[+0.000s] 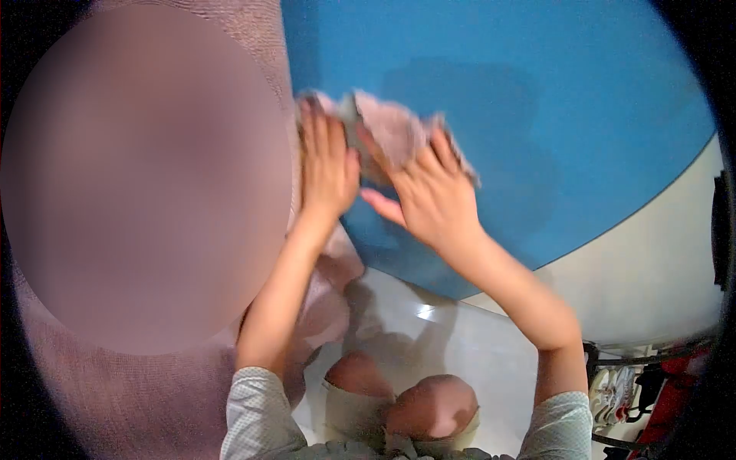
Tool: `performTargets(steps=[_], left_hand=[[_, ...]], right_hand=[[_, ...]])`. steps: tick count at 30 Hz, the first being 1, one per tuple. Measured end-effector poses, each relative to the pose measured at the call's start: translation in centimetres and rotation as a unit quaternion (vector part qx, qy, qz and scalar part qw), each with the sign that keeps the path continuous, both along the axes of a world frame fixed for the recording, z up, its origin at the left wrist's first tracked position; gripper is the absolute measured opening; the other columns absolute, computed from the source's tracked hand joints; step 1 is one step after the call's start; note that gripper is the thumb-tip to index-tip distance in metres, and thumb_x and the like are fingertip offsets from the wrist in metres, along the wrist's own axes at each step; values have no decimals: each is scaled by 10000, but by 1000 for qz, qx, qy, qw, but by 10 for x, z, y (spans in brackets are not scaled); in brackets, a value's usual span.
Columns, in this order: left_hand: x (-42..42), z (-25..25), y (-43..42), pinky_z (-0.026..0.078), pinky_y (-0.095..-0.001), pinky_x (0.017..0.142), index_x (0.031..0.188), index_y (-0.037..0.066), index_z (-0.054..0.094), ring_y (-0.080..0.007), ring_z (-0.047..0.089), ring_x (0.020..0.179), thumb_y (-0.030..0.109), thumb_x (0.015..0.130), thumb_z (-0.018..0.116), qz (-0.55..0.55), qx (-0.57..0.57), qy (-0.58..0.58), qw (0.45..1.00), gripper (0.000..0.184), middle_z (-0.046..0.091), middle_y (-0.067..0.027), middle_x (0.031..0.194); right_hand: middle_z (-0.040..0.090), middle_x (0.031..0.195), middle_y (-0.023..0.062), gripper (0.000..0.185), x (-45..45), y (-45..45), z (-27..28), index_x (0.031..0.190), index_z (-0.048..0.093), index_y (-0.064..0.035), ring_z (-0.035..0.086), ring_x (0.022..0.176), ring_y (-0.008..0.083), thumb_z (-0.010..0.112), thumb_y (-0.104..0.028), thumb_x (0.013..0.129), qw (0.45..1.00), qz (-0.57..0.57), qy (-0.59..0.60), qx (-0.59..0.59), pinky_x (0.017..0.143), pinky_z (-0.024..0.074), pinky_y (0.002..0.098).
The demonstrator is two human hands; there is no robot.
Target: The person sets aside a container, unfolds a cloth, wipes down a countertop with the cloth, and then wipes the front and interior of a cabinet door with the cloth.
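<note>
A crumpled pinkish cloth (391, 130), with a greyish patch between the hands, lies on a blue surface (598, 146). My left hand (328, 165) rests flat on the left end of the cloth, fingers stretched out side by side, close to the ribbed pink fabric. On the cloth's right part lies my right hand (435, 188), its fingers spread and its thumb held apart. Some of the cloth under both palms is hidden. Slight blur softens the fingertips and the cloth's upper edge.
Ribbed pink fabric (115, 399) covers the left side, much of it behind a blurred oval. The blue surface ends in a curved edge at right. Below are a shiny pale floor (491, 353) and my bare knees (433, 406). A dark rack with shoes (613, 395) stands lower right.
</note>
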State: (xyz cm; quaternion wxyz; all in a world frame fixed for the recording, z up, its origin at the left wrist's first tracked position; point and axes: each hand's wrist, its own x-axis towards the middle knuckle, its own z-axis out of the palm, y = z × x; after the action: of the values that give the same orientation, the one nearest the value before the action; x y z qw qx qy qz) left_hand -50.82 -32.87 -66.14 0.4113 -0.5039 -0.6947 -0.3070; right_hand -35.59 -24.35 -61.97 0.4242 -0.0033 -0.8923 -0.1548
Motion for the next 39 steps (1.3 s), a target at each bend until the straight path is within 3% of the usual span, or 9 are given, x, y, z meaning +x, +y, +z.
performTargets(steps=[4,13,17,21,27,30,31,34,39], left_hand=[[-29,17,-8,119,-515,1038,1284,-89,270,-446,114,1291,247,865,320,-26,48,31,998,539,167,-285,1378],[-42,-146,-4,77,-546,1035,1247,-194,159,-525,106,1249,173,800,296,-10,56,-87,995,594,112,-376,1337],[-20,-184,-7,99,-560,1025,1140,-223,267,-544,147,1222,151,789,322,-1,43,-172,984,516,146,-419,1291],[-7,-162,-1,133,-554,1016,1114,-193,333,-546,167,1214,212,821,343,25,-1,-101,995,501,172,-414,1284],[15,-66,23,152,-582,987,1180,-151,333,-527,149,1238,242,849,321,-63,114,-28,991,513,217,-347,1311],[2,-126,18,175,-617,950,1145,-147,373,-527,143,1242,258,848,329,-55,-10,-6,998,504,251,-349,1280],[11,-144,19,230,-638,896,1064,-122,452,-530,228,1208,260,828,388,-70,47,-2,996,454,350,-351,1199],[3,-238,7,323,-614,824,961,-56,520,-518,363,1120,260,786,491,-53,-64,32,996,362,478,-315,1065],[17,-283,-3,366,-561,817,990,-27,533,-487,394,1110,282,775,534,-26,-213,37,976,376,494,-284,1082]], right_hand=[[549,1064,125,503,-25,-17,7,980,567,-17,411,1163,265,514,-471,772,999,-1,51,-15,1032,255,368],[444,1266,98,594,-45,-22,-133,1140,497,-37,313,1253,216,403,-526,816,992,-60,-106,40,1063,169,346],[421,1288,89,627,-25,-19,-155,1174,469,-36,268,1276,203,373,-541,815,975,-84,-176,109,1078,122,357],[457,1238,98,581,-5,-3,-127,1121,517,-36,296,1262,219,439,-509,792,989,-15,-148,-2,1071,166,363],[473,1205,113,543,7,8,-56,985,568,-26,328,1237,261,453,-516,781,994,-77,-57,54,1067,178,381],[478,1199,113,525,13,16,-110,965,580,-40,335,1232,262,448,-516,787,994,-70,-56,68,1072,164,392],[418,1282,114,579,20,13,-119,1083,548,-42,271,1275,251,392,-531,813,981,-99,-137,95,1086,109,396],[257,1400,88,666,28,19,-192,1288,367,-48,140,1326,219,287,-545,851,966,-119,-168,154,1096,32,377],[159,1442,58,693,45,21,-246,1363,233,-63,78,1339,191,247,-547,867,935,-156,-220,230,1099,-3,364]])
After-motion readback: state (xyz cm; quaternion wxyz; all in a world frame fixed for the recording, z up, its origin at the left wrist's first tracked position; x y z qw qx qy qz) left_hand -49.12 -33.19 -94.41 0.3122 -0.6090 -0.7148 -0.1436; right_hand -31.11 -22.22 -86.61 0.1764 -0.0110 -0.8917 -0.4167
